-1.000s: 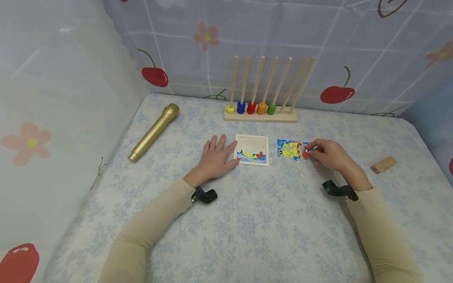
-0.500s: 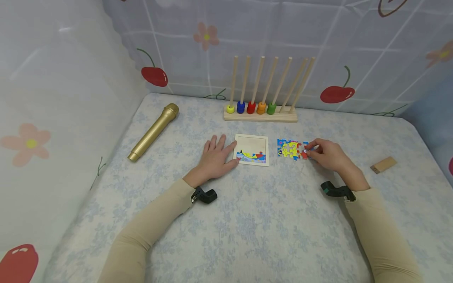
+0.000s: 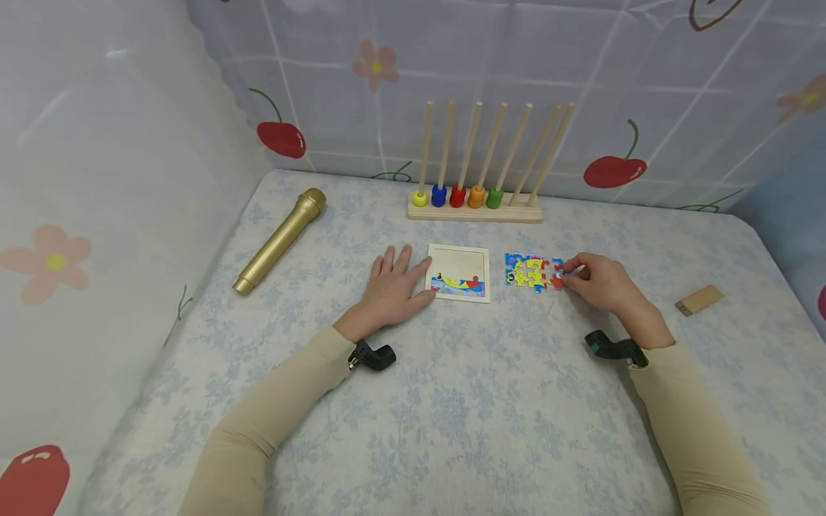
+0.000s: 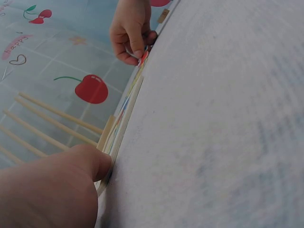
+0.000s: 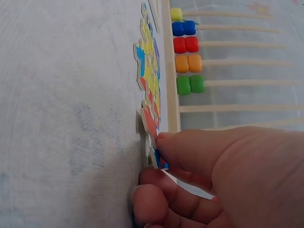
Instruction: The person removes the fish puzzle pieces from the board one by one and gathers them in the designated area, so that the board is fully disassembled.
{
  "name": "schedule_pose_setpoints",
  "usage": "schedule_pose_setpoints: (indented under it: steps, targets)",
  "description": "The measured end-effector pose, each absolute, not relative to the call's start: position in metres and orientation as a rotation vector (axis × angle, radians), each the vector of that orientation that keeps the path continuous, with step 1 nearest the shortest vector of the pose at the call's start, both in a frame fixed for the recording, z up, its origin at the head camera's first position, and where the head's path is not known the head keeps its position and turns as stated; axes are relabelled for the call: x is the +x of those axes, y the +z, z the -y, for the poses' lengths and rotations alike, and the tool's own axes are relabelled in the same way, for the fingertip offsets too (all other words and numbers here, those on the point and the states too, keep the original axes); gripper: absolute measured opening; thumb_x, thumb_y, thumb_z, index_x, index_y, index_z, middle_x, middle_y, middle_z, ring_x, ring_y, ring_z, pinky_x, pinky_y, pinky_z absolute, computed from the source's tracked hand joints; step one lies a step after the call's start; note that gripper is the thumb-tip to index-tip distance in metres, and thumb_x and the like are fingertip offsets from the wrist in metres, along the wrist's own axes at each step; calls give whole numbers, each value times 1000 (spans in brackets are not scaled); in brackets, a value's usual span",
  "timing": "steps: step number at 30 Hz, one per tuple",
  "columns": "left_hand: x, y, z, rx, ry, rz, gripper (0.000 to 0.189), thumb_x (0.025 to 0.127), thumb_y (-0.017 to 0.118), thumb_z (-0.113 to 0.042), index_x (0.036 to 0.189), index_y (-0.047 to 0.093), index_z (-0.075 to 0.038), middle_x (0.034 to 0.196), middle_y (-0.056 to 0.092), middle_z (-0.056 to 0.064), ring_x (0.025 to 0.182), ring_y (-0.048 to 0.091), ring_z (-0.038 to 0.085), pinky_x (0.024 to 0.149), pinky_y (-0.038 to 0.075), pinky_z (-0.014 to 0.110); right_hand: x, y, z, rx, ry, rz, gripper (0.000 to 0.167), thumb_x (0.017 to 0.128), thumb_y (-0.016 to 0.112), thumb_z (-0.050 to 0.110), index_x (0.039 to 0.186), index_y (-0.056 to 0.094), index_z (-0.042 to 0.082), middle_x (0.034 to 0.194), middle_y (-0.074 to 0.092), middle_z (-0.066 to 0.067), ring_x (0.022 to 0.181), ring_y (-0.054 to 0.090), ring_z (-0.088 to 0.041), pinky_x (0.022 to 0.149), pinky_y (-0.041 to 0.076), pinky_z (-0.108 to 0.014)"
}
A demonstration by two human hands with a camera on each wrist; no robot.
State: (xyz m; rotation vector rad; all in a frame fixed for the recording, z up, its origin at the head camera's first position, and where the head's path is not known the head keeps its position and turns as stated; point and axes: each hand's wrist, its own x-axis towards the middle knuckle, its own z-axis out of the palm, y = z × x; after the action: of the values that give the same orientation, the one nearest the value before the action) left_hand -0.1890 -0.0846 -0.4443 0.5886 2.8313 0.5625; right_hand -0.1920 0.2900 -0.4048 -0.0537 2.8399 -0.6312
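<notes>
Left hand [image 3: 390,295], fingers spread, touches left edge of picture frame [image 3: 459,261], probably steadying it. Right hand [image 3: 600,282] pinches puzzle piece [image 5: 154,155] among loose pieces [image 3: 528,272], just right of frame, likely for easy reach.
</notes>
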Motion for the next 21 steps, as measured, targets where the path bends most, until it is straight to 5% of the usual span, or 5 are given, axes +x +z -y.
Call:
schedule_pose_setpoints:
  steps: [21]
  targets:
    - [-189,-444,84,582,567,-2835,69,102,48,-51,162,31,-24,172,8,18,159,-3,44,126,4,62,-193,-408,-289,48,-600,-2836,32,98,67,19,117,55,-4,85,57,-16,72,51,-25,58,43,-29]
